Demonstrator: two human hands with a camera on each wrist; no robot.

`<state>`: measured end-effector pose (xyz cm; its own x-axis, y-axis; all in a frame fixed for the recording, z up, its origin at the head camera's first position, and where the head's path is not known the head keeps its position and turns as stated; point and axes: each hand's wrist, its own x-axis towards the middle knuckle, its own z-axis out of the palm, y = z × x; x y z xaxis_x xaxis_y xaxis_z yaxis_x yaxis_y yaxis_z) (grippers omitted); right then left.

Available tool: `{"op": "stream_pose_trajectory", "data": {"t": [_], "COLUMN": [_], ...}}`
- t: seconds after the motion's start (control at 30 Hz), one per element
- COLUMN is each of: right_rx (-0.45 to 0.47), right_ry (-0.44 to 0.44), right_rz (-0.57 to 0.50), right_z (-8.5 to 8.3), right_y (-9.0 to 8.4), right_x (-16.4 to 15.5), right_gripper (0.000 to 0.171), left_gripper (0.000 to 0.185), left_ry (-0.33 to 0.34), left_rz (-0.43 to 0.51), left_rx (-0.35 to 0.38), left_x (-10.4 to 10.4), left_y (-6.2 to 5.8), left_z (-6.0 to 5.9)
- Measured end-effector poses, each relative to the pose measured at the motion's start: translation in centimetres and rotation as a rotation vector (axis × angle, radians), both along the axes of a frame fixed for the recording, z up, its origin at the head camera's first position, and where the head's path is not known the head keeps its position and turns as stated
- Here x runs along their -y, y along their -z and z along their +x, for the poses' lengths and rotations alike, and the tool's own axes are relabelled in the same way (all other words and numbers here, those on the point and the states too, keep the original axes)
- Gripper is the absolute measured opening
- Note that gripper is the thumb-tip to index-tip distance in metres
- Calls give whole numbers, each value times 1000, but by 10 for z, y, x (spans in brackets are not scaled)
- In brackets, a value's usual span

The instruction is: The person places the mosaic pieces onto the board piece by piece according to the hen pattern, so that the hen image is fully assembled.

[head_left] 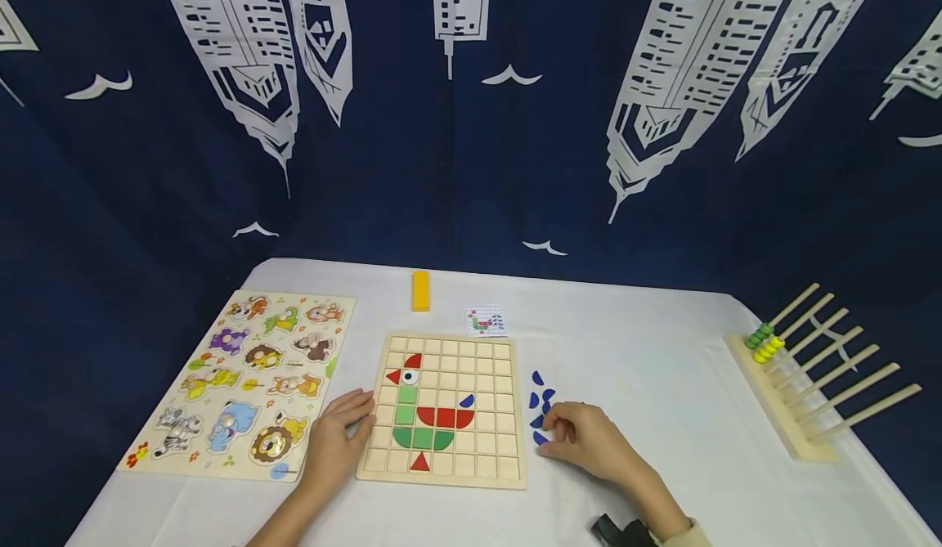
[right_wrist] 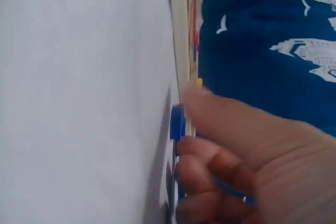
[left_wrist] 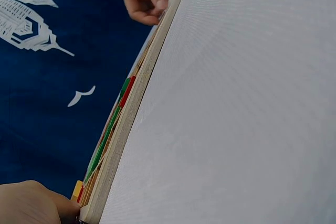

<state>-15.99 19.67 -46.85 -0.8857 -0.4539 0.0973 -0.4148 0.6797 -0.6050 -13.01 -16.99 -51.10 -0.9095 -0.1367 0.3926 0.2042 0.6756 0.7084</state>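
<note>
grid board [head_left: 482,416]: flat pale wood, square cells, centre near edge of worktop [head_left: 648,351]; red, green and blue flat tiles set in it form a bird shape.
left hand [head_left: 340,437]: fingers relaxed and straight, resting on board's left edge, gripping nothing.
right hand [head_left: 585,441]: fingers curled over blue pieces [head_left: 540,400], pinching one; right wrist view shows blue between the fingertips.
blue pieces: small flat curved chips, loose cluster just right of board.
worktop: white cloth, smooth.
animal puzzle [head_left: 246,379]: wooden peg board, left of grid board.
pattern card [head_left: 485,320]: small, just beyond board.
yellow block [head_left: 420,291]: far, centre.
bead rack [head_left: 809,375]: wooden rods, far right, well apart.
</note>
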Motion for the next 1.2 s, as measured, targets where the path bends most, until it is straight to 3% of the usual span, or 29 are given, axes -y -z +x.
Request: {"op": "stream_pose_trajectory", "data": {"t": [0.13,0.5,0.7,0.83,1.0,1.2], "right_rx": [40,-6,-130,-152,-142,-122], "right_ry": [-24,12,-25,-61,-122,-151], "right_rz": [-2,27,94,134,192,226], "right_z": [2,-2,-24,-45,-64,-74], "right_y": [7,7,-13,-24,-24,-17], "right_x": [2,10,26,46,67,79], "right_gripper": [21,12,11,9,8,10], "left_gripper": [27,26,27,26,26,26], "left_ry": [0,-11,-11,0,9,11], "left_rz": [-1,-13,-6,9,17,3], "left_rx": [-8,-13,-11,-3,-11,-44], "left_x": [1,4,6,4,2,1], "left_y": [0,0,1,3,4,4], "left_z": [1,1,0,0,0,-2]}}
